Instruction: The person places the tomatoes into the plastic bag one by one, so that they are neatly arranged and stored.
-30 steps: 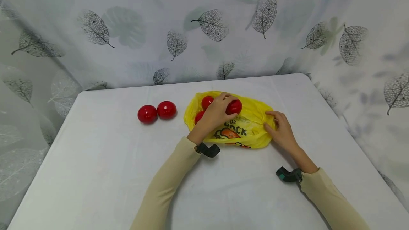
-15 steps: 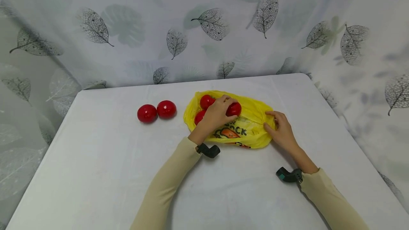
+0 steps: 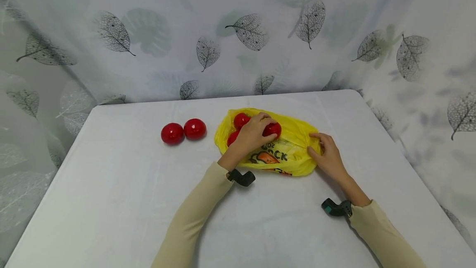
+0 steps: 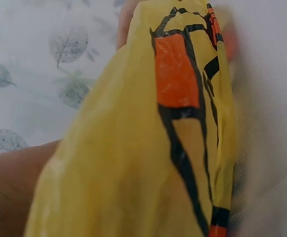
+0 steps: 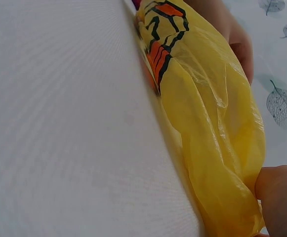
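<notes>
A yellow plastic bag (image 3: 295, 146) with black and orange print lies spread on the table. My left hand (image 3: 252, 135) reaches over its middle and grips a shiny red tomato (image 3: 273, 130), fingers behind and thumb in front. Two more tomatoes show at the bag's left part, a rear one (image 3: 241, 120) and a front one (image 3: 232, 137) partly covered by that hand. At the right end, my right hand (image 3: 329, 156) pinches the gathered plastic between thumb and fingers. The printed side of the bag (image 4: 128, 123) fills much of the left wrist view and hides most of the left hand there.
Two red tomatoes, a left one (image 3: 172, 134) and a right one (image 3: 195, 129), sit side by side on the white table (image 3: 111, 185), left of the bag. A leaf-patterned curtain (image 3: 163, 65) hangs beyond the table's back edge.
Both hands, the bag and the tomatoes keep nearly the same places. The whole head view has shifted slightly downward in the picture.
</notes>
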Demonstrator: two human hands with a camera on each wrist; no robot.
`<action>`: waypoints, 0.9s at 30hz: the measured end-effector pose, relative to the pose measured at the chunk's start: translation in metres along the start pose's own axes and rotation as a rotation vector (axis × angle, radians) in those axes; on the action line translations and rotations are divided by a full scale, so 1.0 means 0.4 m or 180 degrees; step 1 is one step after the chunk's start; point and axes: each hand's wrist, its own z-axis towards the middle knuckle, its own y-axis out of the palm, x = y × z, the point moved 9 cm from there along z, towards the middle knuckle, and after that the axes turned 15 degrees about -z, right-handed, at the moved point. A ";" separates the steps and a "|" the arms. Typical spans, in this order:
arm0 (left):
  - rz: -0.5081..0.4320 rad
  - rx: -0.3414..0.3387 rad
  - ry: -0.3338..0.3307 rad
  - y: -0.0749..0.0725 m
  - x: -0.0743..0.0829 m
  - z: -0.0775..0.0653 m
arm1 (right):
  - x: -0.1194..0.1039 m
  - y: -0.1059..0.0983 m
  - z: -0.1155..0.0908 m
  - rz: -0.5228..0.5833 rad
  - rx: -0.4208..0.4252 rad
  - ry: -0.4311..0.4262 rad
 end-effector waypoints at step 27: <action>-0.0397 0.0653 0.0503 -0.139 -0.047 -0.111 | 0.007 0.008 -0.006 -0.0082 -0.0010 -0.0042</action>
